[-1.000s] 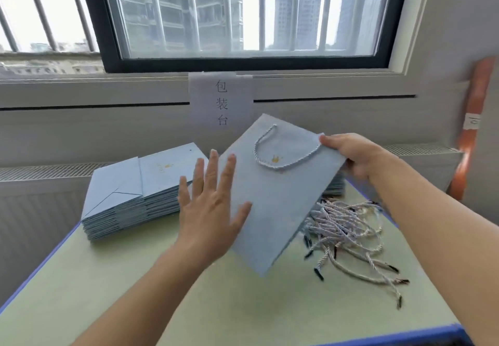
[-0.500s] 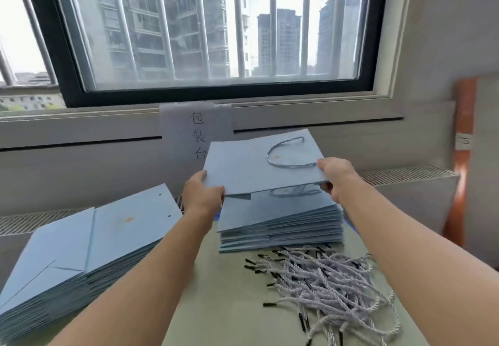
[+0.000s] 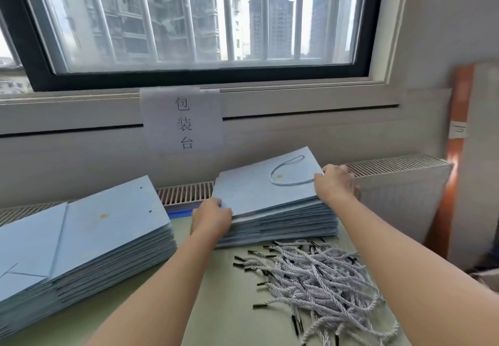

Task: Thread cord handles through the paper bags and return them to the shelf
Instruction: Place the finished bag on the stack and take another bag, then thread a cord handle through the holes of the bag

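Tabletop stack's top bag [image 3: 251, 191] flat, long axis left-right, handle [image 3: 290, 172] rightward.

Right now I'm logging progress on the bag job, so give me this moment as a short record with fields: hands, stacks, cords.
left hand: left hand grips the near left corner of the top bag
right hand: right hand holds the same bag's right edge
top bag: cord handle fitted, lying on the right stack
left stack: left stack, top bag shows punched holes, no cord
loose cords: loose cords piled on the table in front of the right stack
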The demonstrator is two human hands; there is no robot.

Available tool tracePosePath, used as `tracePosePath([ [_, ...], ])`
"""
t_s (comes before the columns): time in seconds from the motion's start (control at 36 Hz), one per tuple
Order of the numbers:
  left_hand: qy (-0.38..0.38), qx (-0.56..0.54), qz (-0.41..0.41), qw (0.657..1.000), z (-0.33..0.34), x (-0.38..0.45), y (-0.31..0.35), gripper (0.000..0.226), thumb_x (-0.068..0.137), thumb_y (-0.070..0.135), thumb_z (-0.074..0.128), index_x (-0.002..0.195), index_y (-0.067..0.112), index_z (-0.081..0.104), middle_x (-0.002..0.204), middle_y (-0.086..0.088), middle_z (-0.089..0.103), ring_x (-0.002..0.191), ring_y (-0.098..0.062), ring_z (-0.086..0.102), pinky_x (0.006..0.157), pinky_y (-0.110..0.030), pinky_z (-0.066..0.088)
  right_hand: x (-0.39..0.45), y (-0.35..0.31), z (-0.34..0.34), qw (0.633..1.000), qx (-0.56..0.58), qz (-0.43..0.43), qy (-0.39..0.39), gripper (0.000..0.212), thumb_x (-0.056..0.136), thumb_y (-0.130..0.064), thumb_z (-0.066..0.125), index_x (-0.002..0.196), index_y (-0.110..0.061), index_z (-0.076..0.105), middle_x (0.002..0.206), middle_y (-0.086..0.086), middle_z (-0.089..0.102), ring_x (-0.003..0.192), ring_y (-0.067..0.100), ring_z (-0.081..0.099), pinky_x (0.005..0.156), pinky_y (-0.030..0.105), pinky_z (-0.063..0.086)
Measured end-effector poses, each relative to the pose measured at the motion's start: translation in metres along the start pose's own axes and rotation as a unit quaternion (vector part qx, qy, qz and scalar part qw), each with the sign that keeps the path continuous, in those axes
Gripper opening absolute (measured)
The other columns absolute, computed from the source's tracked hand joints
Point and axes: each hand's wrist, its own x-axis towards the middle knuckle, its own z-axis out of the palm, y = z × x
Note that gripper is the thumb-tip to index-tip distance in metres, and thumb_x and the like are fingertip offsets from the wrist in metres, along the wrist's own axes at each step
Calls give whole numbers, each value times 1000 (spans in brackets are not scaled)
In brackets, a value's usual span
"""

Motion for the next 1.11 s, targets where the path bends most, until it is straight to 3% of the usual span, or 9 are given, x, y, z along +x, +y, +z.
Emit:
tracePosePath([
  [0.31, 229, 120, 271, 927, -56, -62, -19, 34, 86, 9, 64, 120, 9, 63, 120, -8, 60, 108, -30, 54, 82, -38, 43, -38, -26, -24, 988, -91, -100, 77, 37, 99, -34, 41, 130, -15, 47, 135, 10, 44, 123, 28, 38, 99, 40, 30],
  [0.5, 113, 403, 50, 907, -115, -89, -88, 84, 94, 67, 29, 155, 20, -4, 164, -4, 3, 150, -25, -2, 118, -48, 0, -85, -61, -3, 981, -58, -182, 39, 33, 98, -30, 42, 124, -15, 55, 129, 8, 52, 119, 26, 45, 98, 39, 32],
  [0.61, 82, 427, 52, 899, -122, -105, -99, 81, 97, 59, 35, 154, 23, -10, 163, 0, 14, 150, -22, 8, 119, -44, 4, -117, -82, 14, 975, -40, -218, -7, 30, 99, -31, 38, 113, -17, 60, 115, 5, 60, 108, 24, 53, 94, 39, 35],
  [0.72, 194, 414, 149, 877, -127, -113, -106, 65, 85, 23, 71, 145, 22, 44, 107, 0, 70, 104, -16, 64, 100, -36, 41, -145, -98, 28, 958, 110, -230, -133, 36, 100, -33, 36, 80, -12, 58, 89, 6, 62, 82, 24, 56, 76, 33, 44],
  [0.81, 286, 386, 245, 842, -128, -113, -117, 57, 49, -1, 90, 102, 14, 77, 48, -2, 57, 45, -22, 57, 64, -33, 54, -164, -109, 34, 906, 274, -154, -285, 47, 101, -41, 35, 94, -5, 65, 78, 7, 66, 68, 20, 58, 71, 37, 50],
  [0.89, 237, 405, 221, 855, -131, -114, -116, 66, 72, 26, 85, 132, 17, 60, 100, -11, 72, 94, -27, 67, 87, -41, 49, -181, -114, 32, 862, 325, -115, -372, 55, 102, -46, 28, 103, -3, 63, 82, 10, 68, 62, 16, 56, 59, 26, 42],
  [0.94, 194, 445, 143, 862, -134, -110, -119, 77, 93, 49, 56, 155, 25, 17, 155, -4, 35, 143, -25, 30, 115, -44, 21, -188, -115, 32, 851, 334, -116, -388, 58, 102, -47, 26, 105, -3, 62, 83, 10, 68, 62, 16, 57, 59, 25, 42],
  [1.0, 141, 471, 87, 866, -137, -106, -120, 75, 99, 53, 39, 155, 26, -2, 161, 2, 20, 150, -22, 11, 119, -44, 4, -193, -116, 32, 847, 337, -117, -394, 59, 102, -48, 24, 105, -2, 62, 83, 10, 68, 63, 16, 57, 60, 25, 43],
  [1.11, 169, 465, 119, 861, -131, -107, -126, 64, 101, 34, 46, 155, 24, 13, 145, 6, 48, 137, -15, 40, 119, -41, 10, -199, -114, 35, 849, 339, -107, -390, 61, 102, -50, 23, 105, -2, 62, 83, 10, 68, 63, 16, 57, 59, 25, 43],
])
